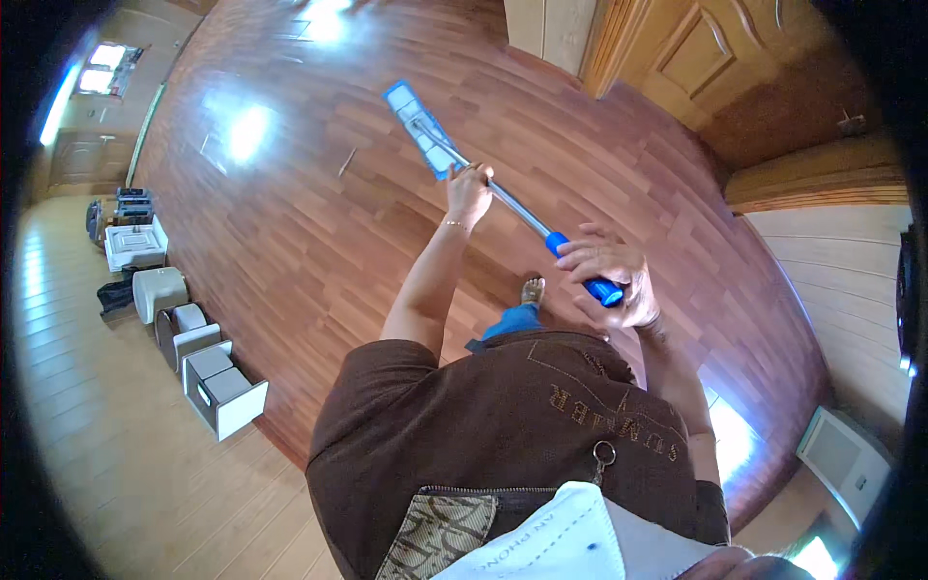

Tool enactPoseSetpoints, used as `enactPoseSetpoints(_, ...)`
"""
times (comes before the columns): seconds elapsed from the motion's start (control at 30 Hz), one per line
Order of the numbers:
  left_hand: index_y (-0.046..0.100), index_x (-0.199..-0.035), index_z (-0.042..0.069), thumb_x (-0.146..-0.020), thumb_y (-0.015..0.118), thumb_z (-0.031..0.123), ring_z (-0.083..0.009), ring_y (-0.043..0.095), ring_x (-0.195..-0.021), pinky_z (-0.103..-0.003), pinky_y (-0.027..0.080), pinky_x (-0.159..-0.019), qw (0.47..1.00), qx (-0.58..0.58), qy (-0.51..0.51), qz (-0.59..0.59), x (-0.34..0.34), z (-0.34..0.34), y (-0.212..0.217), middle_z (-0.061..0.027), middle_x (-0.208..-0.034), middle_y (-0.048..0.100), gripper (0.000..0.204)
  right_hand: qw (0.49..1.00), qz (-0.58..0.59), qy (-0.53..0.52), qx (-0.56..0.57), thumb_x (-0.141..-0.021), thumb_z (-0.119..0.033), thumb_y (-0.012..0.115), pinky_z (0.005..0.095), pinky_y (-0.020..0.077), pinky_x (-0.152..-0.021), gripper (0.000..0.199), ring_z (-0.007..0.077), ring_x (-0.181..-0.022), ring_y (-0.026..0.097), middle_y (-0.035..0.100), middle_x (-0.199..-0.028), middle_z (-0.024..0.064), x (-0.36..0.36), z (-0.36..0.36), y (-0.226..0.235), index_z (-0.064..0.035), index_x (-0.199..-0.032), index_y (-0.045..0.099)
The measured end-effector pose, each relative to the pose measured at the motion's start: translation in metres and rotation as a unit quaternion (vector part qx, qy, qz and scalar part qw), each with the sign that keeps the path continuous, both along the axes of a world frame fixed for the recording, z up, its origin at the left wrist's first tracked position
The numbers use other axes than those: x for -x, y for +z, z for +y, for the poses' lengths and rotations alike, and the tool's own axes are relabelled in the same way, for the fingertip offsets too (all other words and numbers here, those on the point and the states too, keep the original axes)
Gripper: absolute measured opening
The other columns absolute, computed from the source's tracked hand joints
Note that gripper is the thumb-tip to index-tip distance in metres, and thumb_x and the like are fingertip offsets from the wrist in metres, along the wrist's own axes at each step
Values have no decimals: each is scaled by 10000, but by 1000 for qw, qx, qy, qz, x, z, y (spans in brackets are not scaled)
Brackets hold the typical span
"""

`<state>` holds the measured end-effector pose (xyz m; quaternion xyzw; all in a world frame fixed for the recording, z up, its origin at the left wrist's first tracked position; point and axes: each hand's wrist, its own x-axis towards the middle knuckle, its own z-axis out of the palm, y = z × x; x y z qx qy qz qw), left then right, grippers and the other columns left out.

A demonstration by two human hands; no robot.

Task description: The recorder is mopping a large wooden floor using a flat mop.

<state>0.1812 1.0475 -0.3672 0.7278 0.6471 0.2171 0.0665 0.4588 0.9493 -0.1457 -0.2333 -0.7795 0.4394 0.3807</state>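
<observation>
A flat mop [522,213] slants across the middle of the view, with a silver pole and a blue grip at its near end. Its head, a blue-and-white rectangular pad [421,128], is at the far end over the wooden floor. Low on the pole, close to the mop head, my left hand [470,195] is closed around the metal. At the other end my right hand [619,280] holds the blue grip loosely, some fingers over it and the grip's end showing past them. A bracelet circles my left wrist.
Brown plank flooring [319,242] spreads around me. Along the left wall stand a white drawer unit [224,391], a round white container [159,293] and other boxes. A wooden door [715,58] is at the far right, and a white appliance [846,464] at the near right.
</observation>
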Motion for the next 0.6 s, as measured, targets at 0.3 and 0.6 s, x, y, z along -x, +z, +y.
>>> enactPoseSetpoints(0.3,560,-793,180,-752,715,278,-265,623,-810,-531,279,-973,994,-105,23,36,37,-88,-13,-60,-676,592,188,1000,26,7,13,-672,-121,628,431,396,-933,159,261,-986,650,696,-924,84,10,-40,-14,-69,-821,645)
enactPoseSetpoints(0.6,560,-634,138,-739,624,175,-299,579,-837,-506,344,-870,998,-10,-44,36,-21,-126,16,-71,-746,604,128,996,30,-72,37,-667,-87,584,434,397,-948,114,257,-962,660,701,-873,75,-39,-101,34,-66,-766,637)
